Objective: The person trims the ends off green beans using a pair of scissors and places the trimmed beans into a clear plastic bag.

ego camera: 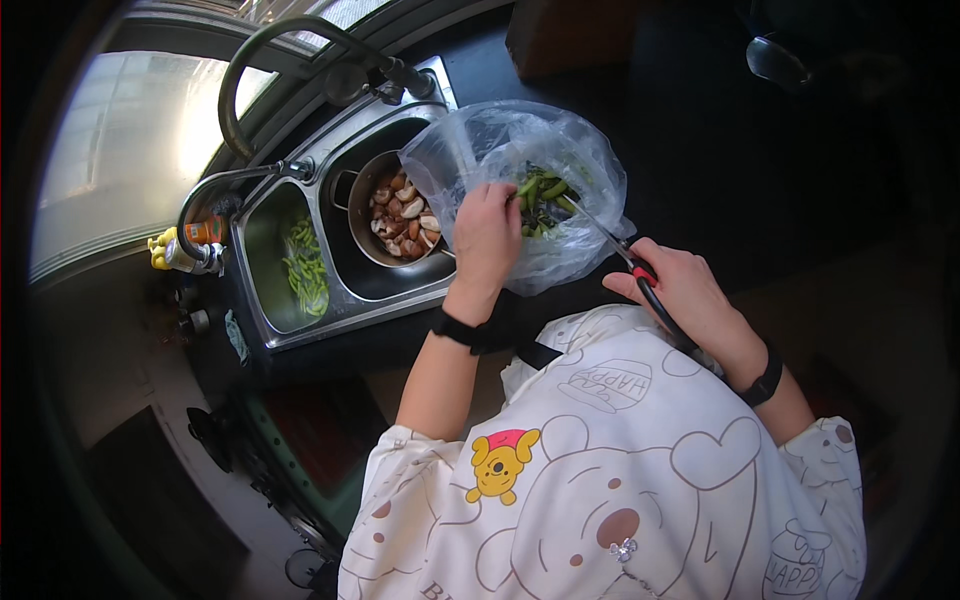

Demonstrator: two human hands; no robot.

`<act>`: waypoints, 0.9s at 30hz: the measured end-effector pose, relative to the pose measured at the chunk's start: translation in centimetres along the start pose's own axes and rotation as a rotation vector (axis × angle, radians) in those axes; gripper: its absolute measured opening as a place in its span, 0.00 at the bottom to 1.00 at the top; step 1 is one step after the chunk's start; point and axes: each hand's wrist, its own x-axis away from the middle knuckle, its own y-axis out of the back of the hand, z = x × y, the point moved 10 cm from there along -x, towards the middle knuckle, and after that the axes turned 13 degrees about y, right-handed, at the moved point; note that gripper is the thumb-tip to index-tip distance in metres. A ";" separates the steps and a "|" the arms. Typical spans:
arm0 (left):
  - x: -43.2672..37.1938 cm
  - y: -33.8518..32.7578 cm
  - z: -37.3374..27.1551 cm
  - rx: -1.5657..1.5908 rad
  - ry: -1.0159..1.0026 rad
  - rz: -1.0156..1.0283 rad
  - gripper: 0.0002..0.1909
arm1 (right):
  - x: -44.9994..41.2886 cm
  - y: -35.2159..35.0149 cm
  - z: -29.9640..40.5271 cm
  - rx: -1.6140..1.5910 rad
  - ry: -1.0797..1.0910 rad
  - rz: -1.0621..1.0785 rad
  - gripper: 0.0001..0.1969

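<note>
My left hand is over the left side of an open clear plastic bag, its fingertips pinching a green bean pod. Inside the bag lie more green pods among dark bits. My right hand grips the handles of black and red scissors, whose blades point into the bag beside the pods. A steel pot with cut brown and white pieces, perhaps mushrooms, stands in the larger sink basin. Several green pods lie in the smaller basin.
A double steel sink is at the left, with a large curved faucet and a thinner one over it. Bottles stand by the window, and a light green cloth lies near the sink's corner. A brown box-like object is behind the bag.
</note>
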 end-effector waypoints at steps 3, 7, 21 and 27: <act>1.2 -0.1 0.9 0.451 0.238 0.290 0.08 | -0.7 0.1 0.8 0.056 0.101 -0.037 0.23; 2.7 -1.1 0.9 1.277 0.532 0.389 0.06 | -1.0 -1.3 1.6 0.052 0.135 0.058 0.24; 3.2 -2.0 1.3 0.963 0.485 0.422 0.13 | -0.7 -1.1 1.1 0.124 0.136 0.084 0.26; 2.6 -2.2 2.0 0.788 0.499 0.548 0.13 | -0.5 -1.3 1.2 0.154 0.182 0.104 0.27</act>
